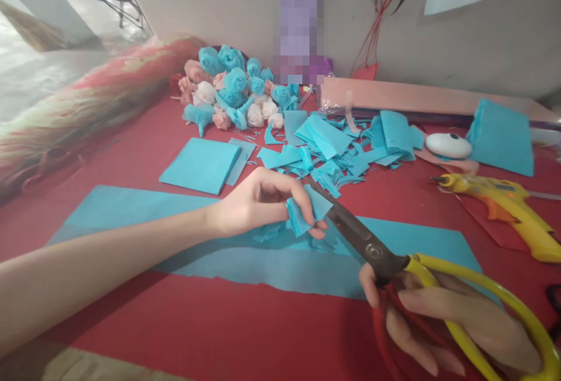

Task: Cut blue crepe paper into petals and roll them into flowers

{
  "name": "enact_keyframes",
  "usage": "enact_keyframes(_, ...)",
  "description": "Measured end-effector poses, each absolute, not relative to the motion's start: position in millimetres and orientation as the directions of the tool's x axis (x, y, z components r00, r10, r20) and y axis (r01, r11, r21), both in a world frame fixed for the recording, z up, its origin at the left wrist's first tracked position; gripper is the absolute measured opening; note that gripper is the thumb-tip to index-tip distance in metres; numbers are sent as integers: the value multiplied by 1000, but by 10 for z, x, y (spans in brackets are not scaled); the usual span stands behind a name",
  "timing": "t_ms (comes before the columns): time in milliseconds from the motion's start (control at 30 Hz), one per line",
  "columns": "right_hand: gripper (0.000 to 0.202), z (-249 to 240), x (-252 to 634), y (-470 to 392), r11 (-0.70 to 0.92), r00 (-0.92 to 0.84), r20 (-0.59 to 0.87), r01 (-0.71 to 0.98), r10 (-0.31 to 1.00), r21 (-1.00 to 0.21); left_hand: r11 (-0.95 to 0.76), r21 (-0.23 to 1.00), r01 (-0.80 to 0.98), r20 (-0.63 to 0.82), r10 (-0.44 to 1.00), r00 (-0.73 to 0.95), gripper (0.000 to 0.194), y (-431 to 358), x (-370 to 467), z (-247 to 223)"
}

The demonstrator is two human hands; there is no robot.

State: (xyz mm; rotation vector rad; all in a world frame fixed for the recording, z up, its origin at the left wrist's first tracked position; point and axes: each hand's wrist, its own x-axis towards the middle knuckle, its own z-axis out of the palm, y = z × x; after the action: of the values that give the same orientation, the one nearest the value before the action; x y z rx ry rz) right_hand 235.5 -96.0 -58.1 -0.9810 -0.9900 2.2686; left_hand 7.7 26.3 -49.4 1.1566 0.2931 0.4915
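Between the thumb and fingers of my left hand is a small folded piece of blue crepe paper. My right hand grips a pair of scissors with one yellow and one red handle. The dark blades point up and left, and their tips reach the paper's right edge; whether they are parted there I cannot make out. Under both hands lies a long blue paper strip with small cut bits on it. A folded stack of blue paper rests just beyond my left wrist.
Blue paper scraps are heaped beyond my hands. Blue, pink and white paper roses cluster at the back. On the right are a yellow glue gun, a white oval object and a blue paper stack. Pink fringe borders the left.
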Motion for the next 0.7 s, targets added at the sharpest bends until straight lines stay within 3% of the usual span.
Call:
enact_keyframes(267, 20, -601, 2412, -967, -593, -726, -271, -228, 632, -772, 290, 937, -196, 31, 488, 872, 18, 262, 74, -462)
enact_keyframes(433, 28, -570, 2381, -969, -608, -682, -348, -180, 644, -773, 258, 950, -175, 32, 478, 878, 21, 268, 83, -455)
enact_keyframes(567, 19, -576, 2363, -978, -640, -676, -389, -159, 626, -752, 242, 955, -170, 40, 464, 885, 23, 269, 83, -459)
enact_keyframes(700, 31, -606, 2341, -1003, -657, -627, -462, -107, 627, -746, 254, 950, -182, 44, 468, 883, 28, 265, 76, -468)
